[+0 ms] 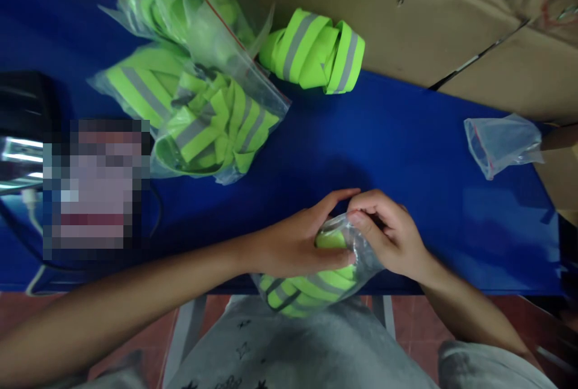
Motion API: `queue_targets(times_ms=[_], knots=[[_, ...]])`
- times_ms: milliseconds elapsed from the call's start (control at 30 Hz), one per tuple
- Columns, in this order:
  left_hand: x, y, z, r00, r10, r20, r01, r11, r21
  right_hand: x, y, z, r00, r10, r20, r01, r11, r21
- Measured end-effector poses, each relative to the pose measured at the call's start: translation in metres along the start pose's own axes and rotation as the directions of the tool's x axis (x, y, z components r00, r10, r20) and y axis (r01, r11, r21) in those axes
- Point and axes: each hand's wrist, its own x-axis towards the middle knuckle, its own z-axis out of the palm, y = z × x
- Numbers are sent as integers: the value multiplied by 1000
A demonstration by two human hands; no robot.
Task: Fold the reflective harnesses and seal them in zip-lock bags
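Note:
A clear plastic bag (365, 259) with folded neon-yellow reflective straps (311, 289) inside lies at the table's front edge, against my body. My left hand (298, 244) grips the bag from the left, its thumb across the front and its fingers partly behind it. At the bag's upper edge, my right hand (391, 232) pinches the plastic between thumb and bent fingers. The bag's underside and part of the straps are hidden by my left hand.
Two filled bags of neon straps, a rear bag (180, 3) and a nearer bag (194, 118), lie at the back left. Beside them is a loose strap bundle (316, 52). An empty zip bag (503, 142) lies right. A blurred-out device (97, 190) and cables stand left on the blue table (388, 136); cardboard (406, 21) lines the back.

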Motion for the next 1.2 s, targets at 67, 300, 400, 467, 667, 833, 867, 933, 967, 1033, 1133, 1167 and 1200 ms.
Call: queue_targets(times_ms=[67, 300, 400, 467, 667, 833, 867, 933, 967, 1033, 1133, 1167, 1200], knots=[[-1, 4, -5, 999, -15, 52, 20, 996, -91, -1, 3, -6, 995, 6, -104, -9, 1000, -24], [-9, 25, -24, 998, 29, 53, -35, 991, 130, 2, 13, -24, 887, -67, -457, -21, 983, -184], [-11, 20, -26, 959, 202, -200, -115, 919, 377, 8, 21, -37, 744, -27, -668, -69, 991, -118], [-8, 12, -25, 828, 426, -365, -168, 809, 563, 15, 30, -50, 627, 27, -778, -72, 997, -23], [-5, 1, -17, 680, 660, -319, -230, 605, 762, 32, 57, -68, 563, 163, -810, 55, 971, 233], [-6, 1, -14, 729, 642, -238, -241, 566, 788, 27, 56, -60, 823, 21, -568, -23, 1000, 3], [-5, 1, -14, 741, 637, -214, -243, 552, 798, 25, 54, -62, 876, -20, -483, -43, 992, -120], [-4, 0, -14, 759, 632, -158, -255, 512, 820, 20, 50, -71, 911, -104, -400, -45, 937, -348], [-3, 0, -14, 762, 635, -130, -262, 485, 834, 18, 50, -79, 894, -161, -418, -47, 895, -444], [-3, -2, -12, 754, 652, -84, -269, 423, 865, 14, 58, -103, 811, -273, -518, -111, 797, -594], [-4, -6, -10, 729, 684, -23, -268, 317, 910, 8, 81, -144, 675, -338, -656, -295, 691, -660], [-4, -7, -10, 720, 694, -5, -265, 282, 922, 6, 88, -156, 644, -342, -684, -330, 683, -652], [-3, -7, -11, 709, 705, 7, -258, 251, 933, 5, 94, -164, 618, -348, -705, -343, 687, -641]])
